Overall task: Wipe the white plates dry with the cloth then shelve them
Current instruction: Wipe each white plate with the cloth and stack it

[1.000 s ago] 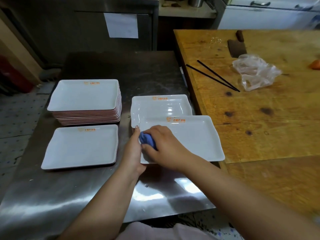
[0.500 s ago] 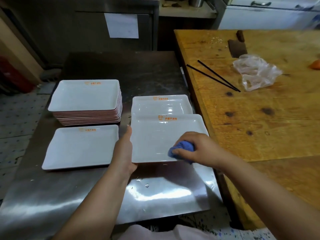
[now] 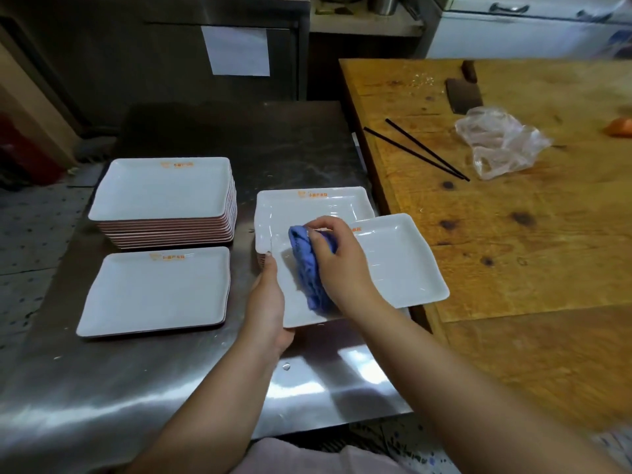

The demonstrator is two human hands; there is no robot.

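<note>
While the left hand point(image 3: 270, 299) grips the near left corner of a glossy white rectangular plate point(image 3: 393, 268), the right hand point(image 3: 337, 261) presses a bunched blue cloth point(image 3: 307, 268) onto its smooth face. That plate overhangs the right edge of the brushed steel tabletop point(image 3: 171, 388), above another plate point(image 3: 307, 206). Toward the left edge sit a tall plate stack point(image 3: 160, 189) and a single plate point(image 3: 154, 292). Black chopsticks point(image 3: 420, 152) and a crumpled clear bag point(image 3: 499, 145) lie on the knotty wooden table point(image 3: 530, 251).
</note>
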